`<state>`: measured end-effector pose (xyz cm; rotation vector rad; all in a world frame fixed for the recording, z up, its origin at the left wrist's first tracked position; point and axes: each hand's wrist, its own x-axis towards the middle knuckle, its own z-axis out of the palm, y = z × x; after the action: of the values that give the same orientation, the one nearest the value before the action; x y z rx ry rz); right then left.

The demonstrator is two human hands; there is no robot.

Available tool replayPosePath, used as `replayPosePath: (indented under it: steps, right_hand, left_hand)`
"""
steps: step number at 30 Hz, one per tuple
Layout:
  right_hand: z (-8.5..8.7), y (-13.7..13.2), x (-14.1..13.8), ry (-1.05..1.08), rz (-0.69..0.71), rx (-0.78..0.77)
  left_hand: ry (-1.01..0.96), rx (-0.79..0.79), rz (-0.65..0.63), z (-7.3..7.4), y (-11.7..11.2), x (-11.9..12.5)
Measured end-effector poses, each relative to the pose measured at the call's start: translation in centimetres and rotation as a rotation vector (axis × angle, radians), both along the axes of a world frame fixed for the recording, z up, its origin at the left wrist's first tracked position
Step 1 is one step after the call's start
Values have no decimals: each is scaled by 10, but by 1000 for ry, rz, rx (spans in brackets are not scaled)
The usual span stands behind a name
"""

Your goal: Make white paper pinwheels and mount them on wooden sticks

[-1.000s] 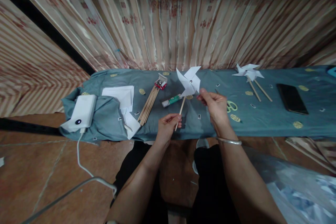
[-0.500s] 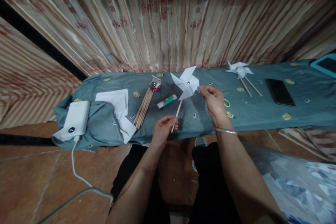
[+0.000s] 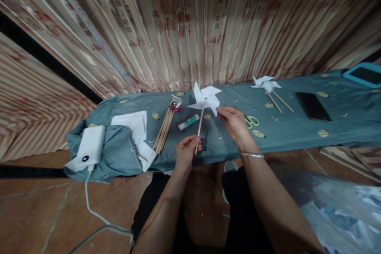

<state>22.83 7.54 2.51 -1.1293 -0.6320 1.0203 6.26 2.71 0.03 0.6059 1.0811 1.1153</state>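
My left hand [image 3: 186, 151] is closed round the lower end of a thin wooden stick that carries a white paper pinwheel [image 3: 204, 99] with a metal pin at its centre. The pinwheel stands upright above the teal-covered table [image 3: 297, 135]. My right hand [image 3: 235, 123] reaches up to the pinwheel's right blade, its fingertips pinching or touching the blade's edge. A silver bangle sits on that wrist.
On the table lie a bundle of wooden sticks [image 3: 163, 129], a glue stick [image 3: 188, 122], a small red box [image 3: 175, 105], white paper sheets [image 3: 131, 121], green-handled scissors [image 3: 251, 120], finished pinwheels [image 3: 266, 84], a black phone [image 3: 313, 106] and a white power bank [image 3: 88, 147]. A curtain hangs behind.
The pinwheel's blades have turned to a new angle and its stick now stands more upright. My right hand stays at the right blade. The view has shifted slightly.
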Motion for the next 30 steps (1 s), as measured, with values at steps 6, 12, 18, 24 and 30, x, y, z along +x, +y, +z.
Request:
replayPosePath:
  steps: [6,12,18,24,30]
  right_hand:
    - [5,1,-13,61,38,-24]
    - [6,1,-21,79,56,-29]
    - [4,0,-30,89,93,-20]
    - [3,2,-40,78,117,-18]
    - [4,2,-46,-19,145,-29]
  left_hand:
    - [-6,-5,20,-1,1,3]
    - [-12,0,37,-3,3,3]
    - [-19,-7,40,-2,2,2]
    - [-20,-6,42,1,1,1]
    - [-3,-15,33,3,1,1]
